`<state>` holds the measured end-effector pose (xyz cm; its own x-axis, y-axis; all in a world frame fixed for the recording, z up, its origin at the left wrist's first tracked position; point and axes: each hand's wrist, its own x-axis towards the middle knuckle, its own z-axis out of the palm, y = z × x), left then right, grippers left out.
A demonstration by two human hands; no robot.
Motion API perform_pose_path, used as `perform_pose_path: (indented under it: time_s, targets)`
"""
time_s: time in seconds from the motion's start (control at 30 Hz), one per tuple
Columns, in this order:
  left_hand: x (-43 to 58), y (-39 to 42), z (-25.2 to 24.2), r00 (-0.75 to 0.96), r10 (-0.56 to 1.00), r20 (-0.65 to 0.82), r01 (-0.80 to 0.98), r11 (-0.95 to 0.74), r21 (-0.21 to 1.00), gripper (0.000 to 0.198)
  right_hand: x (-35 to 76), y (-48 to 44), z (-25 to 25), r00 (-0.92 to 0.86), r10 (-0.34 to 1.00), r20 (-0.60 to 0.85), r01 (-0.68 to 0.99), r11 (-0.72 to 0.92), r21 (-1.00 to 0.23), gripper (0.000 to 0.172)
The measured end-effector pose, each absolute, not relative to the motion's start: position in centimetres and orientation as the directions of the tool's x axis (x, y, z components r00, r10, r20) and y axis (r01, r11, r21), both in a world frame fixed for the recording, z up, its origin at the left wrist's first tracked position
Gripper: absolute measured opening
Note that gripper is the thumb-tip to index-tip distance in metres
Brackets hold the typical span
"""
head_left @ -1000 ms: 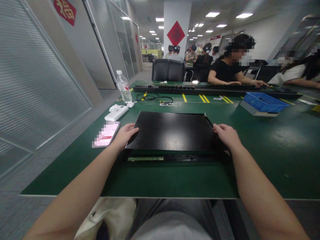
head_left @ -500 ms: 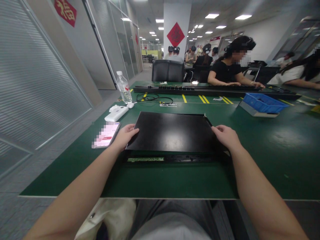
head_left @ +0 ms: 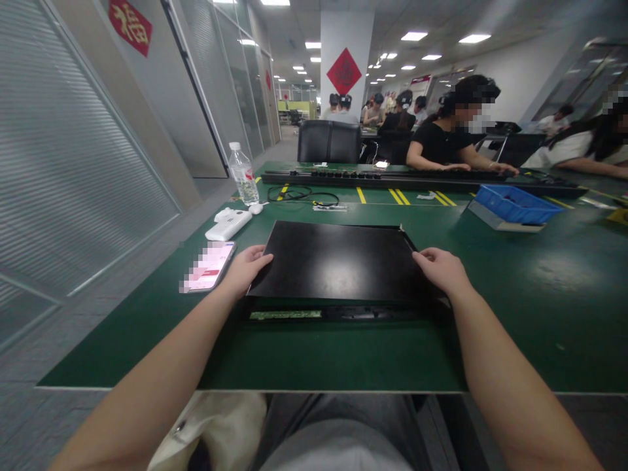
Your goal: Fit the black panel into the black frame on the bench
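With the black panel as the dial's centre, a glazed partition with blinds fills nine to ten o'clock, a white pillar bearing a red diamond rises at twelve beyond a black chair, and a co-worker in black sits near half past one. The green table carries yellow stripes on its far part, and there the panel lies over a black frame. The left hand pinches the panel's nine o'clock edge, thumb on top; the right hand is clamped on its three o'clock edge, the fingertips underneath hidden. Compared with a second ago, the panel and left hand hardly shift, the right thumb sits slightly further in, and the co-worker's outer hand is drawn back a little. Counted: one phone at nine, one white device at half past nine, one water bottle at ten, one green circuit board at half past seven, one blue bin at half past two.
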<state>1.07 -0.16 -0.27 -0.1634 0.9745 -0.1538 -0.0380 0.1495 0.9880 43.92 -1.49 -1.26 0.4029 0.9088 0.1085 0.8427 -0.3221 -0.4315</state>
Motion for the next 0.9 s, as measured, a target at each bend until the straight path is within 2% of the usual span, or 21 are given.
perform_pose_path:
  time_s: [0.43, 0.67, 0.9]
  targets:
    - [0.75, 0.00, -0.55, -0.148, 0.977, -0.155, -0.021, 0.153, 0.988, 0.018, 43.99, -1.61, -1.24, 0.391, 0.914, 0.107, 0.855, -0.317, -0.411, 0.033]
    - [0.47, 0.06, -0.81, -0.146, 0.981, -0.132, 0.016, 0.135, 0.991, 0.027, 44.13, -1.56, -1.41, 0.371, 0.919, 0.132, 0.868, -0.294, -0.399, 0.029]
    - [0.31, 0.32, -1.09, -0.122, 0.984, -0.132, -0.005, 0.133, 0.991, 0.023, 43.97, -1.55, -1.33, 0.366, 0.924, 0.109, 0.879, -0.306, -0.366, 0.030]
